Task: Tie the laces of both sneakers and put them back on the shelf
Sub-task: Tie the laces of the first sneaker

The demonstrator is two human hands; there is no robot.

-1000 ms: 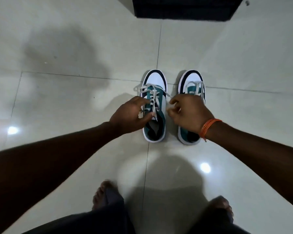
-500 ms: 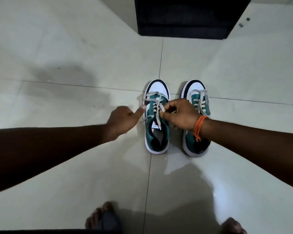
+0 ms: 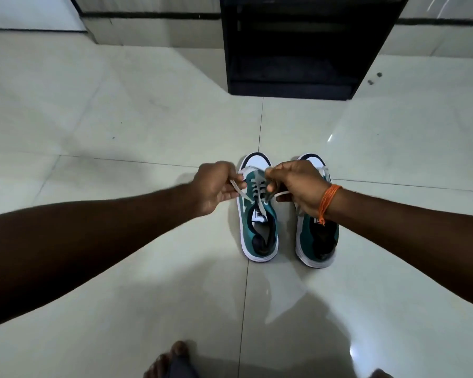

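Observation:
Two teal sneakers with white toes stand side by side on the floor, toes pointing away from me. Over the left sneaker both hands hold its white laces. My left hand pinches one lace end at the shoe's left side. My right hand, with an orange thread on the wrist, grips the other lace end and covers the front of the right sneaker. The right sneaker's laces are mostly hidden behind that hand.
A black shelf unit stands on the floor straight ahead, beyond the sneakers. Pale glossy floor tiles spread all around. My bare feet show at the bottom edge.
My left hand has closed on a lace end and both hands have pulled the left sneaker's laces outward. The view has tilted up, showing more of the shelf.

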